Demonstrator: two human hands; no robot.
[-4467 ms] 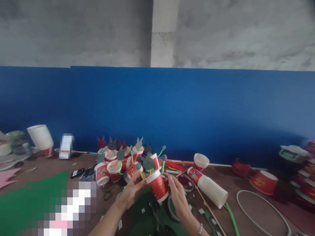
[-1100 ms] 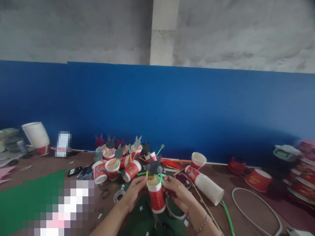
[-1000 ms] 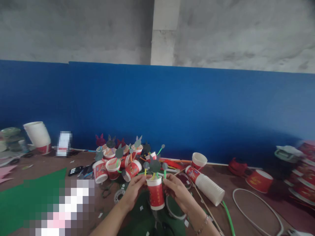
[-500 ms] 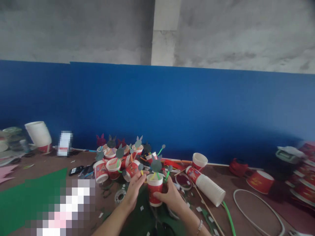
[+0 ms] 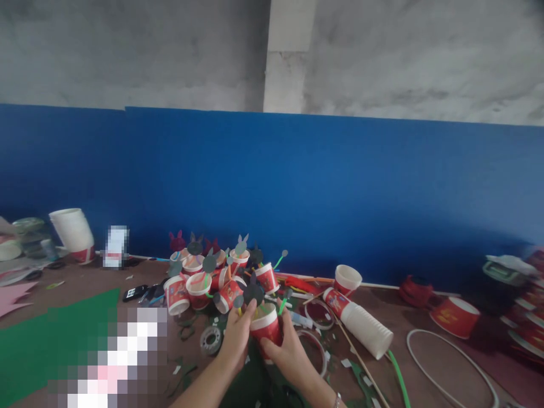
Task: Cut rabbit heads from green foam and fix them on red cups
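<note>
A red paper cup with a white rim (image 5: 264,323) is tilted between my hands, above a dark green sheet. My left hand (image 5: 236,331) is closed on the cup's left side, its fingertips up by a grey paper rabbit head (image 5: 254,293) that rises from the rim. My right hand (image 5: 290,350) wraps the right side, thumb across the front. Straw-like strips with grey paper discs stick out on both sides, the green strip (image 5: 283,306) on the right. Several similar cups with paper rabbit heads, such as this red cup (image 5: 198,290), crowd just behind and left.
A stack of paper cups (image 5: 365,327) lies on the right, near an upright cup (image 5: 347,277). Left of my hands is a tape roll (image 5: 211,340). A green sheet (image 5: 80,328) covers the left side. A white ring (image 5: 453,362) lies far right. A blue panel (image 5: 297,192) stands behind.
The cup has gone from nearly upright to tilted. My left hand has moved in against it, and the rabbit head has shifted left.
</note>
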